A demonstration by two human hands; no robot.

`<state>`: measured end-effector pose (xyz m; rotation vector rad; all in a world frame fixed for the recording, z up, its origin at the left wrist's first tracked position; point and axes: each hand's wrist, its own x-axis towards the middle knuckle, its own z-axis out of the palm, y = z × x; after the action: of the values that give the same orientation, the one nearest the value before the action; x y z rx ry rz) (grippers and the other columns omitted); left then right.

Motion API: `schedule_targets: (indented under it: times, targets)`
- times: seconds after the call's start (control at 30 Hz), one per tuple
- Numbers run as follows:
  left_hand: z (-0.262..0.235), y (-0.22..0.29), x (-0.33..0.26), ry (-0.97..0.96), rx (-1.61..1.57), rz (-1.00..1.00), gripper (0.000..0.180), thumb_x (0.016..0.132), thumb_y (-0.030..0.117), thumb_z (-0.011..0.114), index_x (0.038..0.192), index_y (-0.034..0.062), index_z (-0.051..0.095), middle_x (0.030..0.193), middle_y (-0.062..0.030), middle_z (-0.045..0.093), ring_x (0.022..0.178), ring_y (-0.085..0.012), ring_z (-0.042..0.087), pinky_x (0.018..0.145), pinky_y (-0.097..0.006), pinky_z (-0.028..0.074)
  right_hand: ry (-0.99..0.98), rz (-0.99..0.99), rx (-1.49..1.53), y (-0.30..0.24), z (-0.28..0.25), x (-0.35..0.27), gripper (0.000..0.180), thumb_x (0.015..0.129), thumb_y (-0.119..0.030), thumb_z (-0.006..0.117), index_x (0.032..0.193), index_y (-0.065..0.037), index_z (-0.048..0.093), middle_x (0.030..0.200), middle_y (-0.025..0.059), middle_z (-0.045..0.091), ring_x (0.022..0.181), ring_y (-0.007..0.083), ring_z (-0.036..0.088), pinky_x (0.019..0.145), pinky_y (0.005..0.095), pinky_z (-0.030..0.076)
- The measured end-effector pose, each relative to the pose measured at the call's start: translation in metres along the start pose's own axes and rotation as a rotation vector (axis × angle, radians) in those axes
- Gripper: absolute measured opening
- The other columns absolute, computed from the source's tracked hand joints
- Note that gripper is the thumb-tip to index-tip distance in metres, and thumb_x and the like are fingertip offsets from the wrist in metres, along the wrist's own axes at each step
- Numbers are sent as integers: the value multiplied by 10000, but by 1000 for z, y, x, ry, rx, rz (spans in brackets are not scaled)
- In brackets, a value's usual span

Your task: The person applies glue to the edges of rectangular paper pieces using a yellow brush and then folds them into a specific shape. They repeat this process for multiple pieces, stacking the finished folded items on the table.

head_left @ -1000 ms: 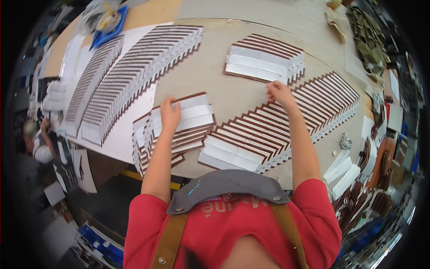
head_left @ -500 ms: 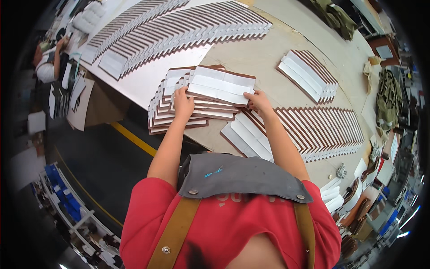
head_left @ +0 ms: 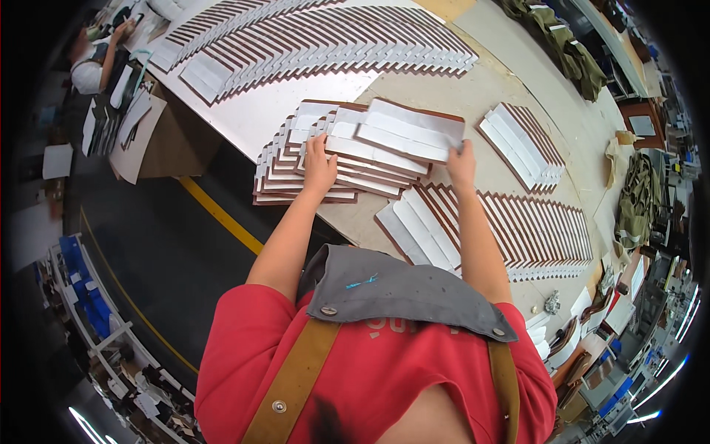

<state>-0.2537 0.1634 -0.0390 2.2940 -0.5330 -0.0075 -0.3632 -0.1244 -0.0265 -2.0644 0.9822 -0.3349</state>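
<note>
A flat rectangular panel point(head_left: 414, 129), white on its upper face with a brown edge, is pinched at its right end by my right hand point(head_left: 461, 166). It lies slanted over a fanned pile of similar panels point(head_left: 296, 166) at the table's near edge. On the pile, my left hand point(head_left: 320, 169) is closed around the near left corner of a panel just beneath the top one, its thumb along the near side. The fingertips of both hands are partly hidden.
Overlapping rows of such panels point(head_left: 333, 48) stretch across the far side of the table point(head_left: 414, 89). A shorter stack point(head_left: 521, 148) lies at the right, and another row point(head_left: 510, 229) beside my right forearm. Olive fabric point(head_left: 640, 192) hangs at the right. A person point(head_left: 96, 70) works far left.
My right hand has drawn the top panel rightward, away from my left hand. The left hand has let that panel's left end go and grips the pile beneath. The view has also shifted.
</note>
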Motion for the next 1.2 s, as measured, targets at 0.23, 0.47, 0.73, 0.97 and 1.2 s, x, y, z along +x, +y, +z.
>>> schedule_targets:
  times: [0.23,0.47,0.73,0.97,1.2]
  targets:
    - [-3,7,6,-27,101,-9,489,713,45,573,1159,5,376,1123,-199,383,1022,-351,410,864,-416,346,-353,315,248,22,-1,4,475,750,-174,598,1126,55,421,1019,166,536,908,218,517,780,332,415]
    - [-9,-5,-8,-32,159,11,504,738,93,564,1186,5,350,1149,-212,380,1059,-379,384,879,-446,329,-320,272,499,-13,23,-18,545,710,-120,616,1168,62,383,1084,180,518,979,249,514,836,321,407]
    - [-12,-1,-9,-39,198,-45,531,731,90,565,1204,16,336,1144,-205,377,1053,-377,385,873,-445,331,-114,60,30,14,-7,16,419,723,-150,537,1097,32,482,1025,275,534,959,359,534,820,376,419]
    - [0,44,16,-39,115,52,382,772,135,543,1126,37,436,1108,-162,409,1013,-328,415,865,-423,321,48,-242,87,20,-38,17,241,813,-74,479,1027,17,544,900,171,596,801,248,561,711,317,428]
    - [23,54,53,-213,-639,-441,424,891,349,424,1111,-10,474,1053,-102,522,941,-141,482,812,-271,384,-177,269,875,20,-42,13,237,827,-95,519,1035,12,558,893,25,589,780,81,519,701,220,408]
